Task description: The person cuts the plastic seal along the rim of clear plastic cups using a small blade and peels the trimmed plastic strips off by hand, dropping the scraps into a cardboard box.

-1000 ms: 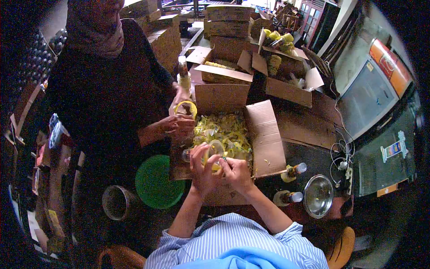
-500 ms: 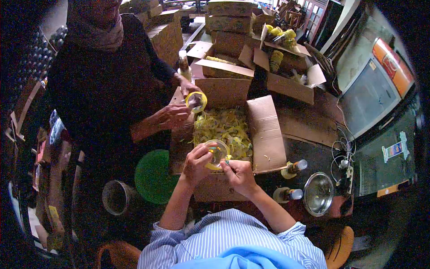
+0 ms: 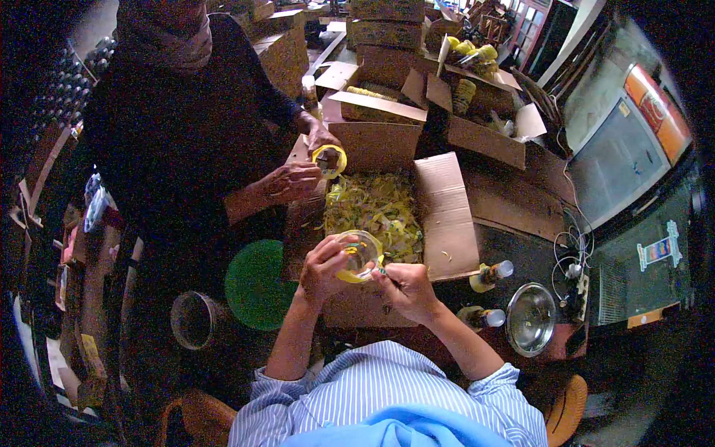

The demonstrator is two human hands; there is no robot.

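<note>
Held piece, one: a clear round container (image 3: 363, 252) with a yellow rim, tilted, above the near part of an open carton (image 3: 447, 216). 
Left hand (image 3: 322, 270), one: I see it gripping the container, fingers over the left edge. 
Right hand (image 3: 411, 292), one: closed in a pinch at the container's right edge, on a small greenish bit (image 3: 382, 269) too tiny for me to identify. 
Carton contents: yellow shreds (image 3: 376, 212), too many to count, reaching the inner walls. The far flap stands up; the right flap leans outward, with a few loose shreds on it. 
Co-worker's hands, two: one hand (image 3: 323, 136) holds a yellow-rimmed ring (image 3: 330, 161) at the far left edge of the carton; the other (image 3: 290, 181) works just beside it. A gap over the shreds parts this ring from my container. 
Bottles, three: two (image 3: 491, 276) right of the carton, one (image 3: 310, 89) far left. 
Metal bowl, one (image 3: 530, 320): just right of the nearer bottle, by the near edge of the worktop (image 3: 510, 242). Bare worktop runs between the right flap and the white cables (image 3: 570, 253). 
Green basin, one (image 3: 257, 287); bucket, one (image 3: 195, 320): both left, apart from my left arm. 
Open far cartons, two (image 3: 488, 143): stacked yellow rings inside each.
</note>
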